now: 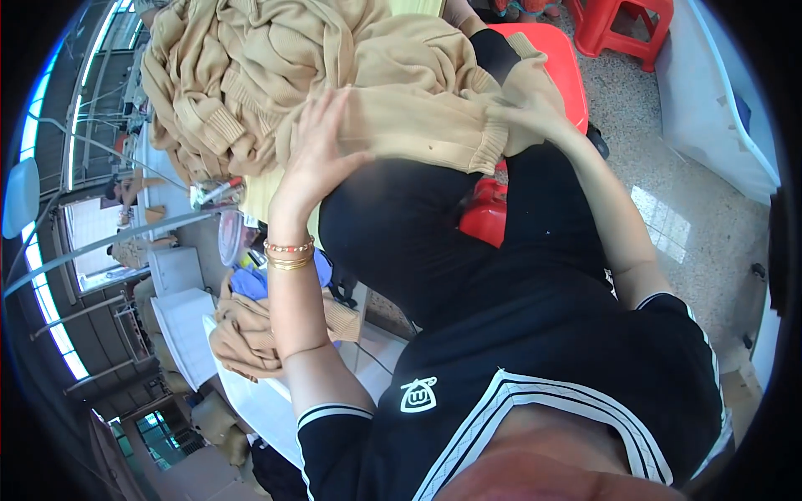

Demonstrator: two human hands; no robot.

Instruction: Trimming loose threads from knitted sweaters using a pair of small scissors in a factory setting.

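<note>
Tan knit sweater [418, 117] lies across lap; left hand [322, 154] flat, fingers spread on it, right hand [522, 113] pinching its cuff. Folding looks barely begun; tan heap [225, 75] beside remains.

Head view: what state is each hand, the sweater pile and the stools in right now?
left hand: open, fingers spread, flat against the tan sweater.
right hand: blurred, gripping the sweater's ribbed hem.
tan sweater: bunched, draped over the lap.
sweater pile: heaped, crumpled.
red stool: upright on the floor.
</note>
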